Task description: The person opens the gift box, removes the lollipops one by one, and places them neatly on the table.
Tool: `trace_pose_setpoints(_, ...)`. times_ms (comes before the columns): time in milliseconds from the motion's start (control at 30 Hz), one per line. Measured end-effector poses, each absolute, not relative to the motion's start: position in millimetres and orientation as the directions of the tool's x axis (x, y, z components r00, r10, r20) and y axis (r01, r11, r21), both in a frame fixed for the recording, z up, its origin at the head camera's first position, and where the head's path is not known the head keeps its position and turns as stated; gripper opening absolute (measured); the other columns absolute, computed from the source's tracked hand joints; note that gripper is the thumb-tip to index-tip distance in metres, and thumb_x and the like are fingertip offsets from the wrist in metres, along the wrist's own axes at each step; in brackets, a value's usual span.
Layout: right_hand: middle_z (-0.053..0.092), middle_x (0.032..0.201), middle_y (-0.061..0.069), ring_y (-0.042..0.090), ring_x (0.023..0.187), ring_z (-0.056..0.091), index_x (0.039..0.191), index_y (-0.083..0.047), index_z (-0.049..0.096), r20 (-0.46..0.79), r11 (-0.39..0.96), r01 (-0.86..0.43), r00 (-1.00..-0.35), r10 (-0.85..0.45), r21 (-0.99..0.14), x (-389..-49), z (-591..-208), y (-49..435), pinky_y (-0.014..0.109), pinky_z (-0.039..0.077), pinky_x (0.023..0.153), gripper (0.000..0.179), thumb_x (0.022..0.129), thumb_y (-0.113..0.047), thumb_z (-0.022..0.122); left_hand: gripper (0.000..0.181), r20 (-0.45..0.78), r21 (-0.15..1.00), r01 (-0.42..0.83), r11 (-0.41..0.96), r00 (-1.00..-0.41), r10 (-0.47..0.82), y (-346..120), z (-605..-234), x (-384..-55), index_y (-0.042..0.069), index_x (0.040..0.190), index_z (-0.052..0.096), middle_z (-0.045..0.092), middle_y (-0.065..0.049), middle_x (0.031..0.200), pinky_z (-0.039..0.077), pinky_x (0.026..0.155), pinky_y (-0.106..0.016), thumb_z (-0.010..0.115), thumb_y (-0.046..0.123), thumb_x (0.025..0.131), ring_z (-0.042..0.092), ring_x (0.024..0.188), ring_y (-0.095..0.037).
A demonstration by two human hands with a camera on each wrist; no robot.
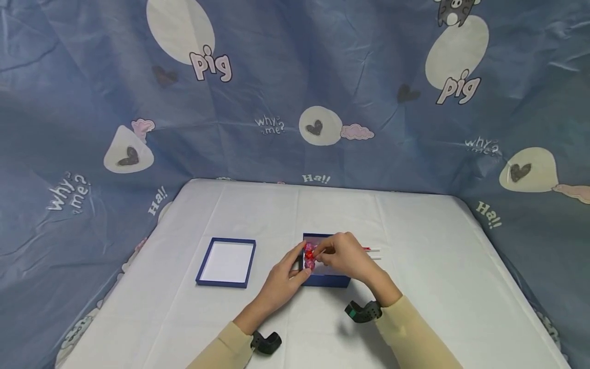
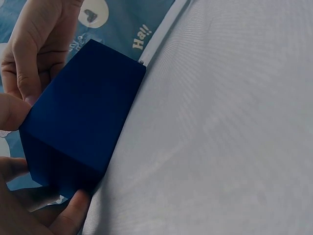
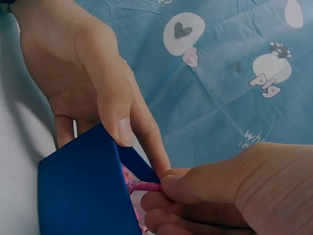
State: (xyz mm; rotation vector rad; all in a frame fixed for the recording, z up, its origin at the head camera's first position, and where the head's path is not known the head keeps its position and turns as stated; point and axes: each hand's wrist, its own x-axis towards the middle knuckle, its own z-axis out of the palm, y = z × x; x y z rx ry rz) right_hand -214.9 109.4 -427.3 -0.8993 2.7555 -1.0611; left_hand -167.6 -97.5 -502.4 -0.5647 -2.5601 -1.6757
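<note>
Right fingertips: the right hand point(image 1: 344, 256) pinches the twisted pink wrapper of a lollipop point(image 3: 146, 186) between thumb and forefinger, the other fingers curled in beneath.
Pinched lollipop: in the right wrist view its sweet end sits just beyond the fingertips, inside the box point(image 1: 327, 281) and close to one wall; which of the sweets it is in the head view I cannot tell.
Left fingers: the left hand point(image 1: 282, 283) grips the left end of the box, thumb at the near corner, forefinger reaching along the left side toward the far corner.
Sweets: a short row of pink and red lollipops point(image 1: 309, 264) lies against the left end of the box, between the two hands, near the fingertips of both.
Sticks: thin sticks point(image 1: 375, 258) poke out past the right side of the box, beyond the right hand.
Box: blue outside, pale inside, its open side up.
Lid: a shallow blue lid point(image 1: 223, 284) with a white inside lies left of the box, well apart from it.
Cloth: white tablecloth point(image 1: 428, 256) beneath everything.
Backdrop: blue printed curtain point(image 1: 258, 164) behind.
</note>
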Motion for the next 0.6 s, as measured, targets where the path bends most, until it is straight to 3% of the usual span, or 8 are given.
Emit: trace_pose_setpoints(600,0.074,0.087,-0.008,0.003,0.069,0.066,0.095,-0.012,0.081,0.145,0.580,-0.459,-0.851,-0.506,-0.673,-212.0,-420.1,117.9,0.026,0.057,0.060,0.008,0.091,-0.010,0.074,0.070,0.224,0.862,0.325,0.388,-0.933,0.283,-98.7,-504.2,-169.3,0.019,0.160,0.030,0.033,-0.004,0.161,0.051,0.099,-0.029,0.063,0.033,0.100,0.042,0.140,-0.021)
